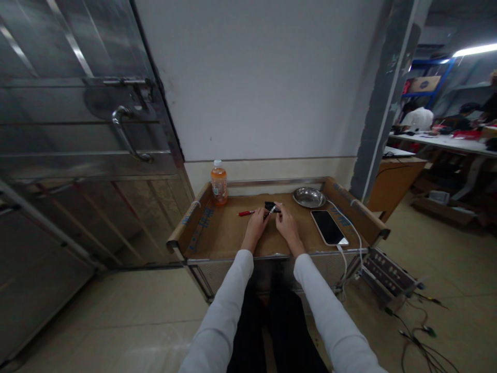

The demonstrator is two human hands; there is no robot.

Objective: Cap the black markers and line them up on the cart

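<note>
My left hand (pixel 255 226) and my right hand (pixel 286 224) are close together over the middle of the cardboard-covered table (pixel 223 235). Fingers of both hands are closed around a slim, black-and-white pen-like piece (pixel 272 210), held at a slant between them. Its exact kind is too small to make out. Just beyond the fingertips lies a small black object (pixel 268 205), partly covered by the right fingers. A red pen (pixel 246 213) rests on the cardboard to the left of my left hand.
An orange drink bottle (pixel 219 184) stands at the back left. Toward the right are a round metal dish (pixel 309 197), a phone (pixel 329 227) and its white cable (pixel 355 230). Raised cardboard sides (pixel 186 225) border the table. A power strip unit (pixel 392 274) and cables lie on the floor.
</note>
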